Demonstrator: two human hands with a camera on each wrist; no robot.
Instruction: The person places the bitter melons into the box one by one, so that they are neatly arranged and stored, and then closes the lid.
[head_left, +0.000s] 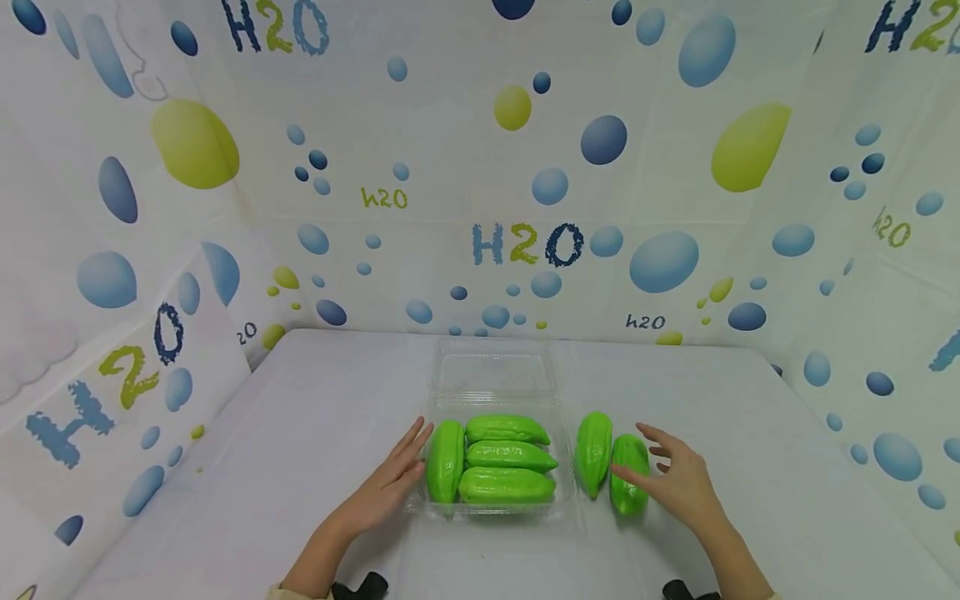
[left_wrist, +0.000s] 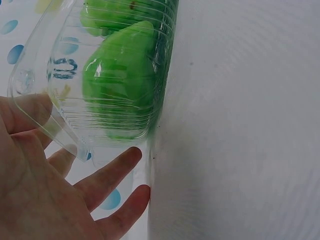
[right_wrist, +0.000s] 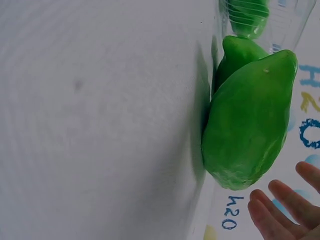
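A clear plastic clamshell container [head_left: 491, 404] stands with its lid folded back on the white table. Several glossy green oblong fruits lie inside: one lengthwise fruit [head_left: 446, 461] at the left, three crosswise beside it. My left hand [head_left: 390, 482], fingers extended, is at the container's left wall; the left wrist view has it around the corner of the rim. Right of the container lie two more such fruits, one [head_left: 594, 454] nearer it and an outer one [head_left: 630, 487]. My right hand [head_left: 678, 479] is spread beside the outer fruit, its thumb overlapping it in the head view.
The white-covered table [head_left: 330, 383] reaches back to a hanging sheet [head_left: 450, 125] printed with blue and yellow-green drops. More of this sheet rises along the left and right sides. Black wrist devices [head_left: 363, 586] show at the bottom edge.
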